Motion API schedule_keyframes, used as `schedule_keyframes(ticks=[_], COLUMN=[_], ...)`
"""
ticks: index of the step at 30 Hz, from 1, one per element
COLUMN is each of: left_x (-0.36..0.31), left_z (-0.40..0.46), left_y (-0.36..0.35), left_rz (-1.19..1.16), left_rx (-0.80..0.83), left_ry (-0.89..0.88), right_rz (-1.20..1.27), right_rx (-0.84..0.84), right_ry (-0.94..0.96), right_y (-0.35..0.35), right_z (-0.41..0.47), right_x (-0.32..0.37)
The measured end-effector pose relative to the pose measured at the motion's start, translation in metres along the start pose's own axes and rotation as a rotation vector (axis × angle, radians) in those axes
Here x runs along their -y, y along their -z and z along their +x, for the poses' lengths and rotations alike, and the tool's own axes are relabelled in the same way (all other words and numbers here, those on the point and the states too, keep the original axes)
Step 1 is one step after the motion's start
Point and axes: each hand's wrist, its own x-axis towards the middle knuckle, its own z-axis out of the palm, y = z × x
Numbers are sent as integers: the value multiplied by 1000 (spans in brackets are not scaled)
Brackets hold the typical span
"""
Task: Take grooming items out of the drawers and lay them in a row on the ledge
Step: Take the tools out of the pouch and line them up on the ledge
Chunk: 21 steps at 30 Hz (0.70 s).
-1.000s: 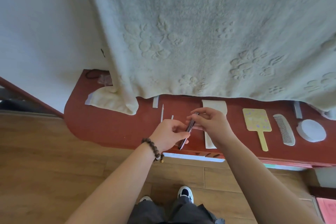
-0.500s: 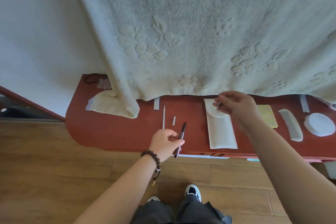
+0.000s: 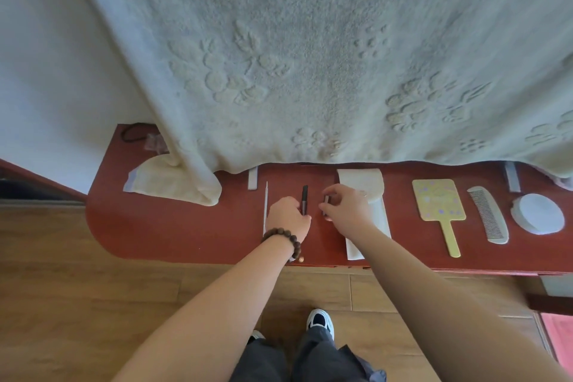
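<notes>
On the red-brown ledge (image 3: 173,232) my left hand (image 3: 286,219) rests on the lower end of a dark slim pen-like stick (image 3: 304,198) that lies pointing away from me. Just to its right, my right hand (image 3: 345,209) pinches a small grey piece (image 3: 325,200) against the ledge. A thin white stick (image 3: 265,208) lies left of my left hand. To the right lie a white pouch (image 3: 366,186), partly under my right arm, a yellow hand mirror (image 3: 438,201), a pale comb (image 3: 488,214) and a round white disc (image 3: 539,217).
A cream embossed towel (image 3: 310,56) hangs over the back of the ledge, its corner folded (image 3: 176,183) on the left. Two small grey strips (image 3: 252,178) (image 3: 511,178) lie under its hem. A dark cord (image 3: 133,135) sits at the far left. Wooden floor (image 3: 77,304) and my shoes lie below.
My left hand carried the dark stick up from the ledge's front edge and laid it down. My right hand left the pouch and came left onto the small grey piece.
</notes>
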Motion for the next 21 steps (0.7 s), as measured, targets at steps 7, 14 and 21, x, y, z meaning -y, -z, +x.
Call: schedule_keyframes(ticks=[7,14,21], left_x=[-1,-2,-2], left_z=[4,-1,-3], left_y=[-11,-16,-14], left_rz=[-7,95,83], left_rx=[-49,-80,-85], left_ry=[12,-27,-32], right_rz=[-196,-312,-335], right_rx=[-6,-10,29], right_ry=[43,61,48], right_y=[-14,-20,-16], right_z=[9,10,4], right_x=[-8,-10,-7])
